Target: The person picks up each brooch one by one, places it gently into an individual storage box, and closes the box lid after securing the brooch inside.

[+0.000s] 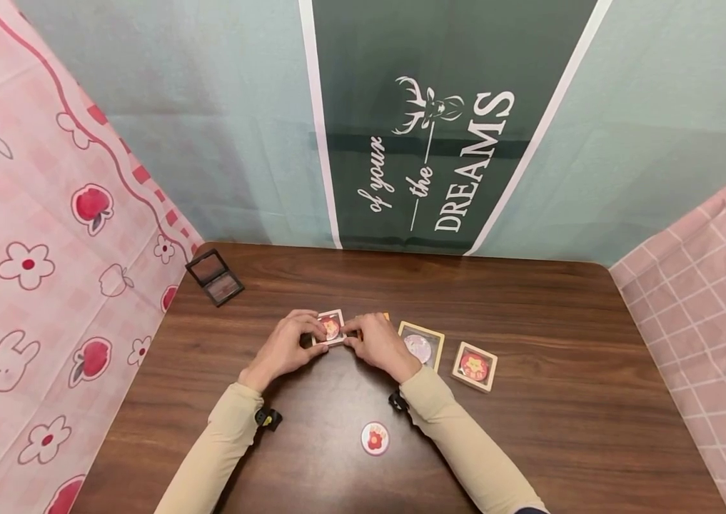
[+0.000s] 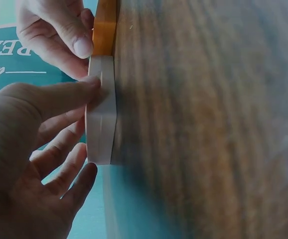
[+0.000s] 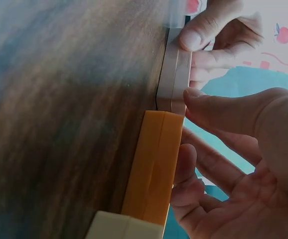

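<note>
A small white square case (image 1: 331,328) with a red round badge inside lies on the brown wooden table (image 1: 530,307). My left hand (image 1: 288,344) pinches its left edge and my right hand (image 1: 372,341) pinches its right edge. In the left wrist view my thumb presses on the white case (image 2: 101,117) lying flat on the table. The right wrist view shows the white case (image 3: 175,74) with an orange case (image 3: 154,164) lying right beside it. The orange case (image 1: 385,316) is mostly hidden behind my right hand in the head view.
Two more square cases (image 1: 422,345) (image 1: 475,366) with badges lie to the right. A loose round red badge (image 1: 375,437) sits near the front between my forearms. A black open compact (image 1: 215,277) rests at the back left. Cloth walls surround the table.
</note>
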Available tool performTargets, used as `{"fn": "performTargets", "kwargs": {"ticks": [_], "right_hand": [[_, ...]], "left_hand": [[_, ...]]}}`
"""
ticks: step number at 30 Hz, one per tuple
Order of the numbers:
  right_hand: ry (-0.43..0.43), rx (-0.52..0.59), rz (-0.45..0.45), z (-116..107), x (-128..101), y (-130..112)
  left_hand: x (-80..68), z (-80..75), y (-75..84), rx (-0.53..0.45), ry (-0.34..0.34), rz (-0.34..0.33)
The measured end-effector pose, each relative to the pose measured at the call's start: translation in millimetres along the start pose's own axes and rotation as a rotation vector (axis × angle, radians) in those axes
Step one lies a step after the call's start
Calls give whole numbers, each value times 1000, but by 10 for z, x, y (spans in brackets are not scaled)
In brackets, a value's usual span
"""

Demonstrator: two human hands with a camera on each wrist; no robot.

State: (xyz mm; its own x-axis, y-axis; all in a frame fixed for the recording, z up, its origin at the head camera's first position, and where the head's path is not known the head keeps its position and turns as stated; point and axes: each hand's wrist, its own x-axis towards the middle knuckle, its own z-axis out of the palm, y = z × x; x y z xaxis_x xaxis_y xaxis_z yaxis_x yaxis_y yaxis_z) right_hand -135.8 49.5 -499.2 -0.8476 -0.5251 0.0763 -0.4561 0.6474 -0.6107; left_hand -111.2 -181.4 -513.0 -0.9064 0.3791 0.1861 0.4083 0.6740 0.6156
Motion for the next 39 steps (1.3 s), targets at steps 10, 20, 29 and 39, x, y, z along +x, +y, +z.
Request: {"fn": "performTargets", "kwargs": {"ticks": [10, 20, 29, 39], "right_hand": [[7, 45, -35, 16, -96, -23], [34, 66, -109, -34, -298, -99], [-54, 97, -145, -102, -516, -127], [-208, 150, -132, -94, -868, -172]], "left_hand": [[2, -49, -34, -37, 116, -15], [-9, -168, -139, -42, 209, -84], [23, -379, -280, -78, 361, -168], [-43, -534, -554, -164, 568, -472]]}}
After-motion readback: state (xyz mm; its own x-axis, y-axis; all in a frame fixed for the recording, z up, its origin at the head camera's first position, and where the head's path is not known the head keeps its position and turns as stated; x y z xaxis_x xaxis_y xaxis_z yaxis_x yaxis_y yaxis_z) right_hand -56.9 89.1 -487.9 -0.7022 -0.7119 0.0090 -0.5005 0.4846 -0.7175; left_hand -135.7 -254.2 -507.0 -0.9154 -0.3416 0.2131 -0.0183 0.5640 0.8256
